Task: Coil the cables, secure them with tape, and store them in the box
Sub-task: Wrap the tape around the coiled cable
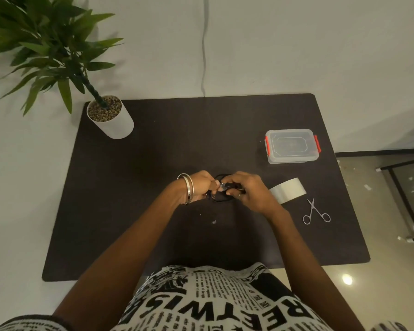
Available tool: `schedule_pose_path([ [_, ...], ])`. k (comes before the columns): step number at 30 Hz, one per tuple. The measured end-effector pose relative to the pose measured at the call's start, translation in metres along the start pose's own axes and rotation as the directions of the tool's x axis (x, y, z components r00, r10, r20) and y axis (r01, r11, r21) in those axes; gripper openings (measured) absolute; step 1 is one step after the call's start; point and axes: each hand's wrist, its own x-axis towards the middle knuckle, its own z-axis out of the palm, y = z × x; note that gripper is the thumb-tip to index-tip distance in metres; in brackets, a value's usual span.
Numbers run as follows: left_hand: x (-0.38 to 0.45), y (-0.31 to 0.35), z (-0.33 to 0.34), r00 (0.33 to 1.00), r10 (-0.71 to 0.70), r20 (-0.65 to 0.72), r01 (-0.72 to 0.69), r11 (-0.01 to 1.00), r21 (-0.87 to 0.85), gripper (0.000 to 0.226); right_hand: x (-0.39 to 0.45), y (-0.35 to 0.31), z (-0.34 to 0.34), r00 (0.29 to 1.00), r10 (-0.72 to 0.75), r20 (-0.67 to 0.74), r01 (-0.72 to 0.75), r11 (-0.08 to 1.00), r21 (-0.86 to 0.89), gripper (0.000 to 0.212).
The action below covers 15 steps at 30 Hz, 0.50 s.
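Both your hands are closed on a coiled black cable above the middle of the dark table.

The table (pixel 134 211) spans the view; a potted plant (pixel 109 118) stands at its far left corner. At far right sits the clear box (pixel 291 146), lid on, red clips at its sides. Nearer you lies the tape roll (pixel 289 191), then the scissors (pixel 316 212), blades apart. Your left hand (pixel 200 186) and right hand (pixel 247 191) pinch the cable (pixel 221 187) between curled fingers.
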Motion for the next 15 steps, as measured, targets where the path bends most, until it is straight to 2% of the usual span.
schedule_pose_path([
  [7,0.000,-0.004,-0.004,0.993,-0.078,0.085,0.090,0.984,-0.153,0.023,-0.005,0.002,0.009,0.987,-0.024,-0.156,0.030,0.999,0.037,0.027],
  [10,-0.001,-0.005,-0.005,0.992,-0.100,0.074,0.111,0.980,-0.167,0.020,-0.008,0.003,0.011,0.984,-0.063,-0.168,0.070,0.997,0.039,0.026],
  [12,-0.004,-0.005,-0.005,0.996,-0.073,0.042,0.079,0.985,-0.153,0.019,-0.010,0.004,0.012,0.982,-0.059,-0.181,0.070,0.996,0.052,0.023],
  [15,-0.004,-0.009,-0.004,0.997,0.048,-0.060,-0.053,0.995,-0.082,0.019,-0.010,0.005,0.013,0.979,-0.023,-0.203,0.038,0.997,0.070,0.018],
])
